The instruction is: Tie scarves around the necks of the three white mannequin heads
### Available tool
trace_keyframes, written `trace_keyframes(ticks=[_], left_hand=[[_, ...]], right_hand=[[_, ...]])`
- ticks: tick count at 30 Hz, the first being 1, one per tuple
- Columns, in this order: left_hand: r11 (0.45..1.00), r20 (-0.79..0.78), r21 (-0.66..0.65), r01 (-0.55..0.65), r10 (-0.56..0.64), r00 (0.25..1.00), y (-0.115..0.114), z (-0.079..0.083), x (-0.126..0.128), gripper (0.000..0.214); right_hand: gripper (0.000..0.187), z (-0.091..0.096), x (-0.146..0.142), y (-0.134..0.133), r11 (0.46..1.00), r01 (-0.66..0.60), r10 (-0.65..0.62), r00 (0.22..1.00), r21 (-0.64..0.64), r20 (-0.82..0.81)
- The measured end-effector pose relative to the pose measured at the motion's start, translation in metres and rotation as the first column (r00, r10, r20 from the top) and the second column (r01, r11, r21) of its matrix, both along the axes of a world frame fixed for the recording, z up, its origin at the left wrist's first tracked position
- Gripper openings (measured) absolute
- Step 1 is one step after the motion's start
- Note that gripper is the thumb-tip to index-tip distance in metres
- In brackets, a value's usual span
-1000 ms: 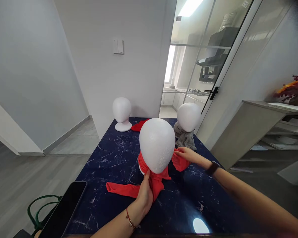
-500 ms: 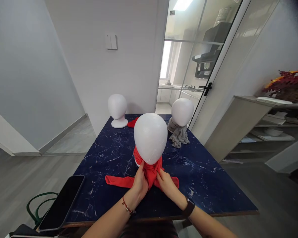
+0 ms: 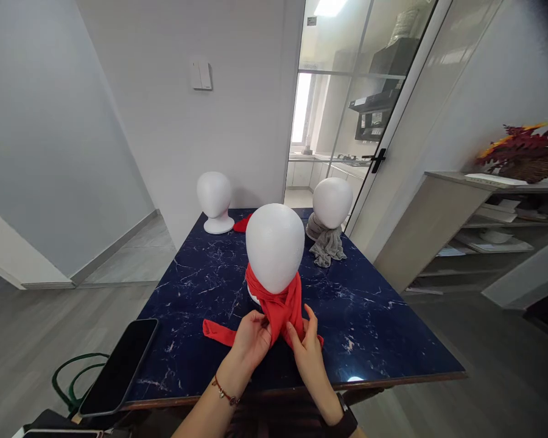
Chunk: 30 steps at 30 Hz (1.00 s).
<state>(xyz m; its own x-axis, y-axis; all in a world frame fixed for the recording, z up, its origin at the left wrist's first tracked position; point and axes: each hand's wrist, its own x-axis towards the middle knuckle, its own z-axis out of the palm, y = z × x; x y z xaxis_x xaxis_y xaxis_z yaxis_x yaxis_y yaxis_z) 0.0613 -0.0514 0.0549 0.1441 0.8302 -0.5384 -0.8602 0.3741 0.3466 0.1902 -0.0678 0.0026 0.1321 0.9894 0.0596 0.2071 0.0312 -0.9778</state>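
A white foam mannequin head (image 3: 274,246) stands upright near the middle of the table, with a red scarf (image 3: 281,310) wrapped and crossed around its neck. My left hand (image 3: 251,337) is closed on the scarf's left edge, just below the neck. On the other side, my right hand (image 3: 307,344) has its thumb on the front of the scarf and its fingers at the right edge, cloth between them. One end of the scarf lies out to the left on the table; another bit shows past my right hand. The far side of the wrap is hidden by the head.
A bare foam head (image 3: 214,194) stands at the back left, with red cloth (image 3: 242,224) beside it. At the back right another foam head (image 3: 332,202) wears a grey scarf (image 3: 327,246). A phone (image 3: 121,368) lies at the near left corner of the dark blue table (image 3: 374,328).
Both hands have shifted a little down and toward me along the scarf, and the crossed front looks smoother. My right fingers have lifted into view. The scarf's left end has drawn inward.
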Motion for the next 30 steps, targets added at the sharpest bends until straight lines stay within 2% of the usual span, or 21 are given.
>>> trace_keyframes(ticks=[2,4,7,9,11,14,18,20,22,26,30], left_hand=[[0.998,-0.048,0.015,0.068,-0.068,0.997,-0.002,0.002,-0.003,0.022],[0.988,-0.175,0.080,0.131,-0.115,0.978,-0.003,0.003,-0.004,0.023],[0.952,-0.309,0.181,0.247,-0.184,0.933,-0.004,0.004,-0.002,0.026],[0.941,-0.324,0.171,0.292,-0.226,0.919,-0.005,0.003,0.000,0.026],[0.943,-0.350,0.148,0.299,-0.233,0.908,-0.006,0.001,0.004,0.023],[0.944,-0.467,0.184,0.275,-0.163,0.869,-0.007,-0.002,0.009,0.026],[0.934,-0.667,0.279,0.223,0.022,0.745,-0.004,-0.006,0.009,0.034],[0.933,-0.711,0.290,0.215,0.060,0.701,-0.002,-0.007,0.007,0.035],[0.931,-0.717,0.257,0.259,0.004,0.697,0.000,-0.010,0.006,0.028],[0.919,-0.717,0.163,0.360,-0.140,0.682,0.002,-0.014,0.007,0.009],[0.899,-0.664,0.228,0.374,-0.138,0.735,0.004,-0.012,0.006,0.012]], right_hand=[[0.062,0.004,0.001,-0.005,1.000,0.029,-0.029,1.000,0.011,-0.010],[0.055,0.007,0.003,-0.008,0.998,0.047,-0.047,0.999,0.042,-0.012],[0.047,0.012,0.004,-0.009,0.998,-0.004,0.003,1.000,0.062,0.017],[0.051,0.015,0.002,-0.008,0.996,-0.059,0.056,0.997,0.061,0.055],[0.059,0.018,-0.002,-0.008,0.992,-0.116,0.111,0.990,0.050,0.089],[0.060,0.023,-0.007,-0.008,0.981,-0.194,0.192,0.979,0.020,0.074],[0.047,0.026,-0.008,-0.009,0.966,-0.260,0.260,0.964,0.006,-0.050],[0.041,0.026,-0.006,-0.008,0.956,-0.294,0.290,0.947,-0.004,-0.138],[0.039,0.025,-0.005,-0.007,0.943,-0.331,0.308,0.909,-0.037,-0.281],[0.035,0.031,0.001,-0.006,0.895,-0.427,0.283,0.766,-0.128,-0.577],[0.032,0.038,0.020,0.000,0.880,-0.427,0.192,0.719,-0.207,-0.668]])
